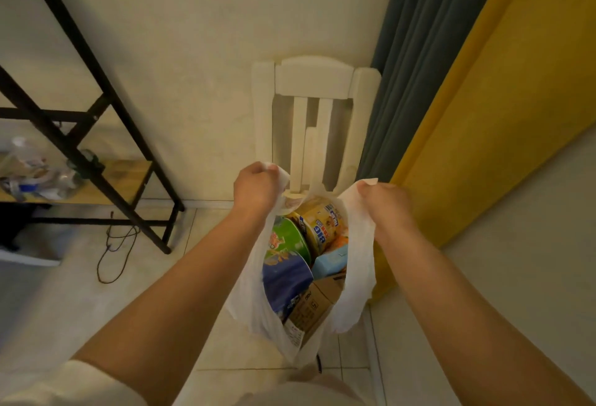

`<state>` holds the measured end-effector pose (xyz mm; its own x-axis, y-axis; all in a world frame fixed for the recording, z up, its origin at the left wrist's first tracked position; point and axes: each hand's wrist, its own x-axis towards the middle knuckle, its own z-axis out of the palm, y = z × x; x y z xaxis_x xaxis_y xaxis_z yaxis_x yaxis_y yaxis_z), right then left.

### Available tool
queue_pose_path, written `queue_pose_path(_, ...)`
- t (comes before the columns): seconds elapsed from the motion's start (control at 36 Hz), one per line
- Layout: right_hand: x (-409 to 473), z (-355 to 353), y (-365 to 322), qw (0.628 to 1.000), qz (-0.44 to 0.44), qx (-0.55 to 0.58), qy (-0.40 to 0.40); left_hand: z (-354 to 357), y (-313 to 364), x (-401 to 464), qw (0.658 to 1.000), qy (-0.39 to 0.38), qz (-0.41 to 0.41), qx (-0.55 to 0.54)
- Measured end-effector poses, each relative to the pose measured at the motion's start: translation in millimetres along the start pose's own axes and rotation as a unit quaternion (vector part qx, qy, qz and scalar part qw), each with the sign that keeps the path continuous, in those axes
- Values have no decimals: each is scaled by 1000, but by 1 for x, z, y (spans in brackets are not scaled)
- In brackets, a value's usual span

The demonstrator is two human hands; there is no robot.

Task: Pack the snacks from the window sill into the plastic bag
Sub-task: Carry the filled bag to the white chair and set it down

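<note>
A white plastic bag [354, 270] hangs open between my hands above the tiled floor. My left hand [256, 188] is shut on the bag's left handle, and my right hand [385, 204] grips the right handle. Inside the bag I see a yellow snack tub [325, 223], a green-lidded cup [285, 239], a blue packet [285, 280], a light blue box [332, 262] and a brown cardboard box [317, 307]. The window sill is out of view.
A white wooden chair [314, 109] stands against the wall just beyond the bag. A grey curtain [416, 67] and a yellow curtain [503, 115] hang on the right. A black-framed shelf [80, 134] with bottles stands left, with a cable [113, 254] on the floor.
</note>
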<state>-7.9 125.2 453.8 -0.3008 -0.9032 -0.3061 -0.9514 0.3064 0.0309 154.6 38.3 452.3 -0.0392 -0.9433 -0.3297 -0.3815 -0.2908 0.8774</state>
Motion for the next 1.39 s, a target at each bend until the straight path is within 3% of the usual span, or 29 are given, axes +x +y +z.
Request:
queue_pose_path(0.03,3,-6,-3,999,10,-17,-29,5,1,5,1000,16,-4,-6)
queue_pose_path(0.08,18,-9,4,999,38,-28,7,13,5,16,1000,20,-4,-11)
queue_pose_path(0.36,84,-19,28,996,23,-85,-14,45,20,74,999,27,-26,-21)
queue_pose_path(0.64,165,-21,41,993,87,-25,-76,72,35,131,999,-11,6,-33)
queue_pose_path(0.92,208,-1,39,983,156,80,-60,85,20,184,998,-34,-27,44)
queue_pose_path(1.0,215,9,33,937,213,276,-13,88,15,193,995,-45,-22,81)
queue_pose_path(1.06,217,10,32,848,259,463,22,89,16,196,993,-53,-15,102)
queue_pose_path(1.08,217,13,33,810,276,514,60,90,16,198,992,-54,-11,110)
queue_pose_path(1.14,220,20,39,784,296,540,79,91,14,201,989,-56,-2,135)
queue_pose_path(1.39,214,31,38,805,297,510,62,85,-12,205,980,-59,-6,189)
